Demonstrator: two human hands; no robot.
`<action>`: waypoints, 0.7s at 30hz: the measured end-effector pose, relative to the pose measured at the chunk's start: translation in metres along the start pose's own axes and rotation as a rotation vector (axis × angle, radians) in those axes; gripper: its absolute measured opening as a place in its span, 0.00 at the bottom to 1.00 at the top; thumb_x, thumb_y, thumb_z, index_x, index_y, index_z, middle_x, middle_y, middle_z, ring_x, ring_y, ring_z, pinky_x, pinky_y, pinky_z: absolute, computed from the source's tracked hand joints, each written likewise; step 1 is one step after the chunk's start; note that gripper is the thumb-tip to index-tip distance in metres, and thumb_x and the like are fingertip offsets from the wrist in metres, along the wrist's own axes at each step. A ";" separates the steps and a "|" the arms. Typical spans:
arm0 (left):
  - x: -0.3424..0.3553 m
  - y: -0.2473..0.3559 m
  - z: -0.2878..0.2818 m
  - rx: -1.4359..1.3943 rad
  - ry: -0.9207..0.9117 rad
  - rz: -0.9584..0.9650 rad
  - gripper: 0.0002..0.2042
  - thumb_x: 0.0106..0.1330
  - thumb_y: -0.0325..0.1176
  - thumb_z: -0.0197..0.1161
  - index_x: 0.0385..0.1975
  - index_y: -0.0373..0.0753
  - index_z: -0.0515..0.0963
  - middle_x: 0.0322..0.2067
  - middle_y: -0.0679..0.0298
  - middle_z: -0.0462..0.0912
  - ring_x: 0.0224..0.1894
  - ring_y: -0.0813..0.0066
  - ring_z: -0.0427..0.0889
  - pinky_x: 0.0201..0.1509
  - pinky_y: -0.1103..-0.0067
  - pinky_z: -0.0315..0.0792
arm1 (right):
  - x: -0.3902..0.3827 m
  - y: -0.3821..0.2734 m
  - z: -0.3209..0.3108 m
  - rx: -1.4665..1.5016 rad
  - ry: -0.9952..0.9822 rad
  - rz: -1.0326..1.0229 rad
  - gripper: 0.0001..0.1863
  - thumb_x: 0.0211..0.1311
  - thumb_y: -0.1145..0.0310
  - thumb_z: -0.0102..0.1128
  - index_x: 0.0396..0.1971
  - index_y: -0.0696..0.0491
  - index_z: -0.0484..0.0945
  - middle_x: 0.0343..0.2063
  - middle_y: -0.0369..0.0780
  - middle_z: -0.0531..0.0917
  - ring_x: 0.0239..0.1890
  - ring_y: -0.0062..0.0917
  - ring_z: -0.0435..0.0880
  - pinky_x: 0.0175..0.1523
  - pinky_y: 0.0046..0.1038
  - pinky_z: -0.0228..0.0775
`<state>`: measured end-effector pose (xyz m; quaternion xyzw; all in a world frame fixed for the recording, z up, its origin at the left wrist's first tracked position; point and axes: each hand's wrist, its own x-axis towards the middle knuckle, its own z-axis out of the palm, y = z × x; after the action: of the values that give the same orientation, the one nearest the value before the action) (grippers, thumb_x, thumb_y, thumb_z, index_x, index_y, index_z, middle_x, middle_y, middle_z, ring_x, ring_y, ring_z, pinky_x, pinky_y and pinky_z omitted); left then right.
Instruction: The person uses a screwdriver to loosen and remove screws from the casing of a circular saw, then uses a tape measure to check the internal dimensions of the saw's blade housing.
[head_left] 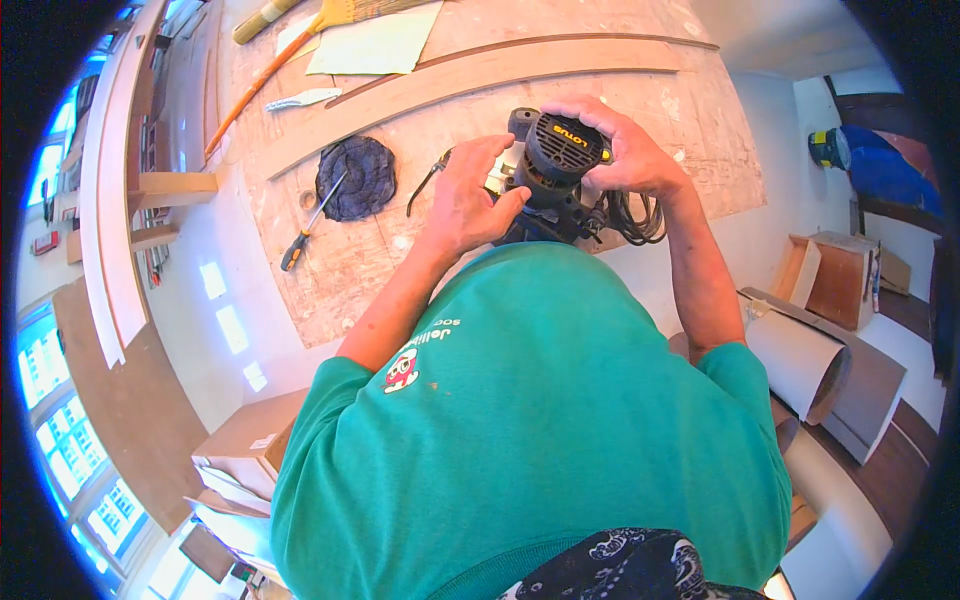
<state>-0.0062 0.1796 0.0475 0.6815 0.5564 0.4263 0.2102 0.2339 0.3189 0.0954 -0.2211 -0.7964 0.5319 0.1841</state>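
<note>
A black power tool with a round, vented motor housing (562, 147) stands upright on the wooden worktop (320, 280), close against my body. My right hand (630, 155) is wrapped round the top of the housing from the right. My left hand (470, 195) is at the tool's left side, fingers apart and thumb at its lower body; whether it touches is hard to tell. Just left of it lies a small black implement (425, 183), partly hidden. A coiled black cord (635, 228) lies right of the tool, and a screwdriver (300, 243) rests partly on a dark crumpled cloth (360, 185).
Long boards (470, 88) lie across the back of the worktop with a broom (260, 95) and pale sheets (370, 42). More long strips (115, 200) rest on supports at left. A cardboard box (240, 440) is at lower left; rolled sheet material (790, 355) and a wooden box (830, 285) are at right.
</note>
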 end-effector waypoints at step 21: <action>0.004 -0.008 0.009 -0.026 0.019 0.059 0.28 0.55 0.32 0.76 0.57 0.35 0.80 0.53 0.50 0.85 0.56 0.52 0.83 0.61 0.64 0.77 | -0.021 0.025 0.024 0.117 0.125 0.133 0.54 0.45 0.71 0.76 0.77 0.55 0.62 0.70 0.44 0.71 0.74 0.35 0.69 0.79 0.37 0.56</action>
<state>-0.0039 0.1876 0.0380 0.6908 0.5322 0.4461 0.2012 0.2425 0.2977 0.0623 -0.2952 -0.7345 0.5738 0.2103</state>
